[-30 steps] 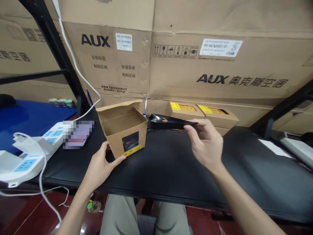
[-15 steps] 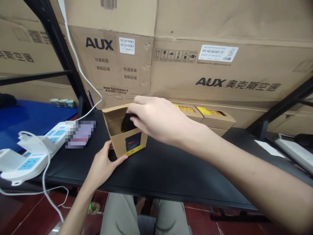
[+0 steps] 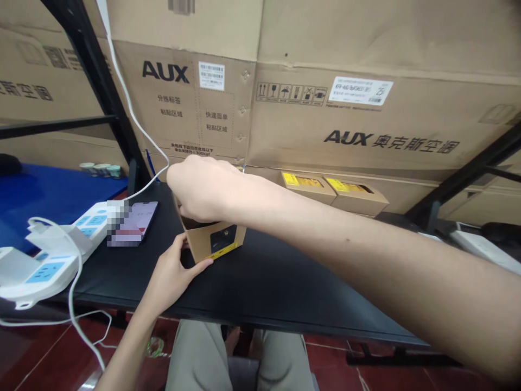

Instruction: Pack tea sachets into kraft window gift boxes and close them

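Observation:
A small brown cardboard box (image 3: 198,244) with a dark front window and a yellow strip stands on the black table (image 3: 285,288). My left hand (image 3: 173,271) grips its lower left corner, thumb along the front bottom edge and fingers round the side. Over the open top is my right hand (image 3: 203,187), closed, knuckles up and fingers bent down toward the inside. It covers most of the opening, so whatever the fingertips hold is hidden. Something black (image 3: 223,237) with a small light mark shows through the window.
Two similar boxes with yellow labels (image 3: 309,187) stand at the back. To the left are a phone (image 3: 140,217) and a white power strip (image 3: 55,271) with plugs and a cable. Large AUX cartons (image 3: 293,125) form the back wall. A white device (image 3: 484,247) lies far right.
My right hand has moved left, from the box's right side to over its opening. The black item it held is now mostly hidden, and the mark in the window has changed. My left hand stays put.

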